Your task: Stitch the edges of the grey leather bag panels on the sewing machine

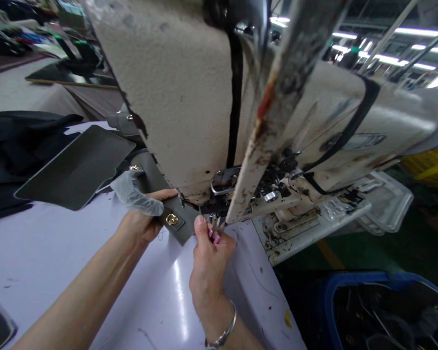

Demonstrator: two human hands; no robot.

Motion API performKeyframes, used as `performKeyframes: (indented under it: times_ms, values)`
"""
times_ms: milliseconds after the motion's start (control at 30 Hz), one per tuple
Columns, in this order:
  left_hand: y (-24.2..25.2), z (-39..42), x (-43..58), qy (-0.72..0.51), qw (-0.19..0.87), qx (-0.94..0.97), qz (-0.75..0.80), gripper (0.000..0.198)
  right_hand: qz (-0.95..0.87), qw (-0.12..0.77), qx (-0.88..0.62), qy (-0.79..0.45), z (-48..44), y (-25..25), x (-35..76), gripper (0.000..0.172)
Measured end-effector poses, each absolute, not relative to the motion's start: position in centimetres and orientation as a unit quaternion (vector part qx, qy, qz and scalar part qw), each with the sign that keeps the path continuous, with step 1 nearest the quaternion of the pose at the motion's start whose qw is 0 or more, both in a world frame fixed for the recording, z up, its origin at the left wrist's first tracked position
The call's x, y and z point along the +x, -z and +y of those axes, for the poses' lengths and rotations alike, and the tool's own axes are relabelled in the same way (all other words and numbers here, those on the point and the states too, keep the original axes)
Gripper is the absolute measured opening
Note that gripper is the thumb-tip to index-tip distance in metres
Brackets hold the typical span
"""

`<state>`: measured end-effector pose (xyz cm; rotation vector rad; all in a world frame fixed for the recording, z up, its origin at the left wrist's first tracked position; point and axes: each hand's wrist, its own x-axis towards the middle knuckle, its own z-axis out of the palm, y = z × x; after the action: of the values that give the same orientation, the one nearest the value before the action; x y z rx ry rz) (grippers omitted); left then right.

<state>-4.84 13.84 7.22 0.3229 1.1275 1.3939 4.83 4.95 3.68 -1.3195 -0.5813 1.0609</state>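
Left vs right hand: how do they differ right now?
The left hand grips the grey leather flap with its gold clasp; the right hand pinches a small metal tool. Clear plastic sheet bunches at the left hand, none at the right. A silver bracelet circles the right wrist. Both work beneath the sewing machine head.

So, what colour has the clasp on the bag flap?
The clasp is gold; it shows best in the head view.
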Motion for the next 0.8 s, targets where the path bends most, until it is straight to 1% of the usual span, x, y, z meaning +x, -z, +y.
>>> performKeyframes:
  times_ms: [133,333,433,533,600,700,800]
  values:
    - [-6.6,12.2,-5.3,-0.582,0.614,0.149,0.511,0.019,-0.274,0.625,-0.57,-0.457,4.8,-3.4,5.4,0.048]
    - [-5.8,7.4,-4.1,-0.637,0.545,0.091,0.538,0.017,-0.265,0.61,-0.53,-0.527,4.8,-3.8,7.7,0.049]
    - [-6.0,4.6,-2.6,-0.663,0.51,0.059,0.544,0.024,-0.269,0.594,-0.522,-0.55,5.2,-4.2,9.2,0.047]
    - [-6.2,2.8,-1.3,-0.679,0.505,0.039,0.532,0.028,-0.295,0.577,-0.515,-0.561,5.4,-4.4,10.7,0.041]
    - [-6.1,2.3,-0.7,-0.677,0.508,0.012,0.532,0.027,-0.331,0.561,-0.523,-0.55,5.3,-4.6,11.5,0.037]
    - [-5.8,2.2,-0.5,-0.658,0.522,-0.016,0.542,0.024,-0.399,0.524,-0.546,-0.518,4.9,-4.8,12.3,0.038]
    - [-5.4,2.2,-0.6,-0.663,0.532,-0.03,0.527,0.018,-0.434,0.51,-0.546,-0.504,4.7,-4.5,12.7,0.036]
